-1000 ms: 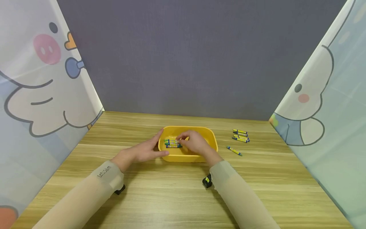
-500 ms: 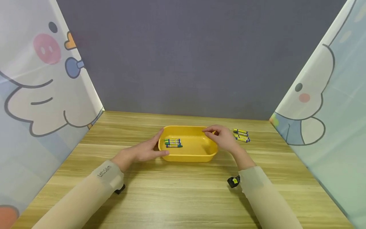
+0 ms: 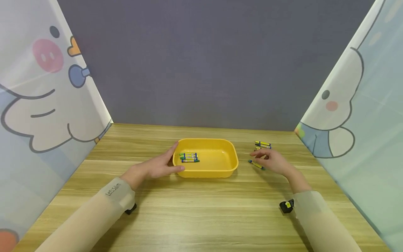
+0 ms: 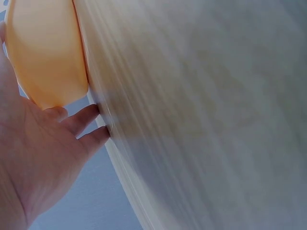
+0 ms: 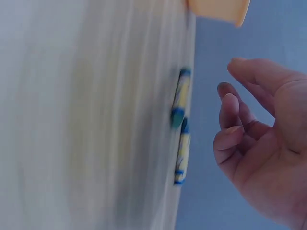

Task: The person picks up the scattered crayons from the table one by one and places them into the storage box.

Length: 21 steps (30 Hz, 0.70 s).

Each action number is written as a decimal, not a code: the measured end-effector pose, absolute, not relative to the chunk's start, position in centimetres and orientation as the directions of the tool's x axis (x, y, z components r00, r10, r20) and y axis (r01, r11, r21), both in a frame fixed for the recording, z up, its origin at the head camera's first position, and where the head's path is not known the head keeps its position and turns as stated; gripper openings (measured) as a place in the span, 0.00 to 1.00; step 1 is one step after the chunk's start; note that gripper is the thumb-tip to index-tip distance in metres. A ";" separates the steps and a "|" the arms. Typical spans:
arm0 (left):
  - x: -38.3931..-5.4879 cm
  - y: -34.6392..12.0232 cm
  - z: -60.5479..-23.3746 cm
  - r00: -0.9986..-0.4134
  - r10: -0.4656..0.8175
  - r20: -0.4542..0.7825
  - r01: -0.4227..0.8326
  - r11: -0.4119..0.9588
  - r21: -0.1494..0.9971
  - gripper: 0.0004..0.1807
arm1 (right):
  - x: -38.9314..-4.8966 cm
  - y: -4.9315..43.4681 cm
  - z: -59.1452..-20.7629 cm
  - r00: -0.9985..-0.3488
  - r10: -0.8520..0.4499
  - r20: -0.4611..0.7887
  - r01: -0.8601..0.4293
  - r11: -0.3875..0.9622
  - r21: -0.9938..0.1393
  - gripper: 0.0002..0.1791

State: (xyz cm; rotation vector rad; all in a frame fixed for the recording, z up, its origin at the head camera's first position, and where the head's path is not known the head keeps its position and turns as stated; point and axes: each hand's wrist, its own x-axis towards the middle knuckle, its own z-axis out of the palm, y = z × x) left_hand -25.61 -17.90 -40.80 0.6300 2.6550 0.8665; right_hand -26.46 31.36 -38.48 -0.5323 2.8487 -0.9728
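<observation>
A yellow plastic tray [image 3: 209, 174] stands mid-table, with several green-toned crayons [image 3: 190, 157] lying side by side at its left end. My left hand [image 3: 158, 166] rests against that end, thumb at the front rim and forefinger at the back corner, fingers fairly straight. In the left wrist view, its lower fingertips [image 4: 91, 122] reach down beside the tray's end. Right of the tray, my right hand [image 3: 272, 161] is just above a lone green-tipped crayon [image 3: 256, 165], thumb and fingers apart. The right wrist view shows a gap between this hand and the crayon [image 5: 181, 98].
More crayons [image 3: 262, 144] lie in a group behind the right hand, which partly covers them. The wooden table [image 3: 204, 213] meets a grey back panel [image 3: 204, 70], with cartoon-print cloth on both sides. A black wrist camera [image 3: 286, 206] hangs below the right cuff.
My right hand has left the inside of the tray, crossed its right rim and moved right to above the lone crayon. My left hand has stayed at the tray's left end.
</observation>
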 end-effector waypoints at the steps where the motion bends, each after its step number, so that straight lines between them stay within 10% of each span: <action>1: -25.6 -17.9 -40.8 -0.867 0.483 -0.125 0.316 0.726 0.611 0.67 | -26.4 31.7 -38.6 -0.936 -0.351 0.018 -0.290 0.741 -0.606 0.18; 21: -25.6 -17.8 -40.7 -0.864 0.486 -0.130 0.311 0.719 0.621 0.67 | -26.5 34.0 -39.7 -0.927 -0.365 -0.089 -0.254 0.785 -0.566 0.22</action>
